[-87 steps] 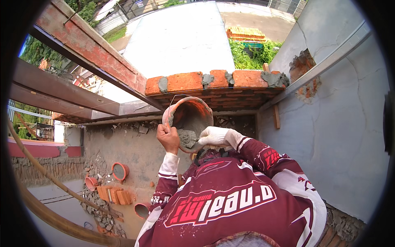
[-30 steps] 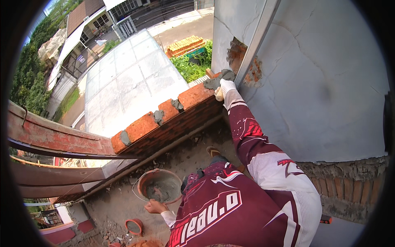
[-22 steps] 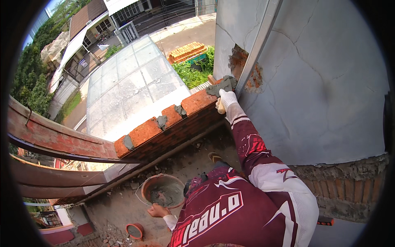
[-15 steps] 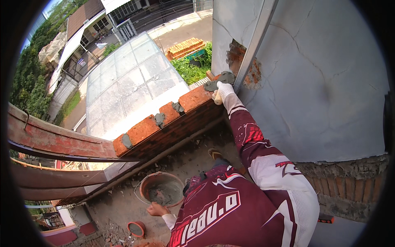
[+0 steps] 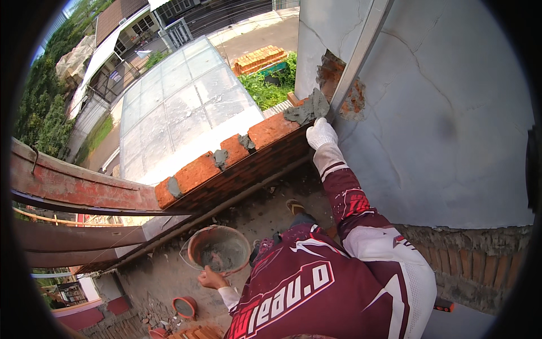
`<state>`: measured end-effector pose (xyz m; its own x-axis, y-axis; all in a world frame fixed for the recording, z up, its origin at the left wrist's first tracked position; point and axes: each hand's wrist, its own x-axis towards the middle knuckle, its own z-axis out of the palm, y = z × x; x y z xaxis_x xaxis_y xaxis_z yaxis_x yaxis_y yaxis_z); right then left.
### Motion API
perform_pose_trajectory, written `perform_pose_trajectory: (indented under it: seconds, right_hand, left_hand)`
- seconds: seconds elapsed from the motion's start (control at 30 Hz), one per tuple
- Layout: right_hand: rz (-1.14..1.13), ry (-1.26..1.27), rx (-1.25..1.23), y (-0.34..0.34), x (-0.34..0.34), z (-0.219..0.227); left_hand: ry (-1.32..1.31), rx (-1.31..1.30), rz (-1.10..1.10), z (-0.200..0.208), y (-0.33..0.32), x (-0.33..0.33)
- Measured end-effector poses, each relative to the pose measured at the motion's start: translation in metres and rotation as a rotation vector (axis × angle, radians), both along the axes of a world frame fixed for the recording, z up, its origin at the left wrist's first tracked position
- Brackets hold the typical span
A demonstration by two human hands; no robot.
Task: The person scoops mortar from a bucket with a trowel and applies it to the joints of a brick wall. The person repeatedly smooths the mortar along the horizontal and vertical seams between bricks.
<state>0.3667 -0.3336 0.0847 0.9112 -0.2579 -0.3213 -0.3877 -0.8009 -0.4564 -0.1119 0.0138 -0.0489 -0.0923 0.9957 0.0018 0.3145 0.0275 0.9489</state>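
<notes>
My right hand (image 5: 322,134), in a white glove, is closed at the right end of a low brick wall (image 5: 273,129), beside a metal-edged post (image 5: 361,53). It grips a trowel; the handle is hidden by the hand now. Grey mortar (image 5: 309,108) is heaped on the end brick just beyond my knuckles and covers the blade. My bare left hand (image 5: 212,278) is low down with curled fingers, next to the near rim of an orange bucket (image 5: 246,270) containing grey mortar. The bucket's thin wire handle runs toward that hand; whether the fingers hold it is unclear.
A cracked grey wall (image 5: 440,141) with a broken patch of exposed brick rises on the right. Red-painted beams (image 5: 84,181) extend left. Beyond the brick wall lies a translucent roof (image 5: 180,107). A small orange bucket (image 5: 184,307) and rubble are on the floor.
My right hand has rotated, so the wooden trowel handle no longer shows. The mortar beside it stands higher against the post. My left hand stays by the bucket; the view has shifted slightly.
</notes>
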Motion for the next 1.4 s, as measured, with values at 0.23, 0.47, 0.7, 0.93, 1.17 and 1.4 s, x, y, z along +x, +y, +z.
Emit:
perform_pose_trajectory:
  seconds: [0.23,0.47,0.7,0.93,1.17,1.4]
  right_hand:
    - [0.131,0.032,-0.272,-0.015,0.029,0.013]
    - [0.246,0.078,-0.278,-0.016,0.015,0.009]
    - [0.3,0.065,-0.271,-0.01,-0.002,0.003]
    - [0.26,0.076,-0.278,0.004,-0.002,0.009]
    - [0.303,0.003,-0.255,0.013,-0.014,0.002]
    - [0.284,-0.078,-0.174,0.006,-0.016,-0.001]
  left_hand:
    - [-0.086,-0.045,-0.038,-0.007,-0.001,0.005]
    - [-0.137,-0.176,-0.016,0.03,-0.023,0.021]
    - [-0.149,-0.142,-0.031,-0.001,-0.011,0.012]
    - [-0.066,-0.23,-0.032,0.054,-0.03,0.039]
    - [-0.025,-0.23,-0.046,0.032,-0.008,0.024]
    - [0.159,-0.157,-0.076,-0.003,0.007,0.007]
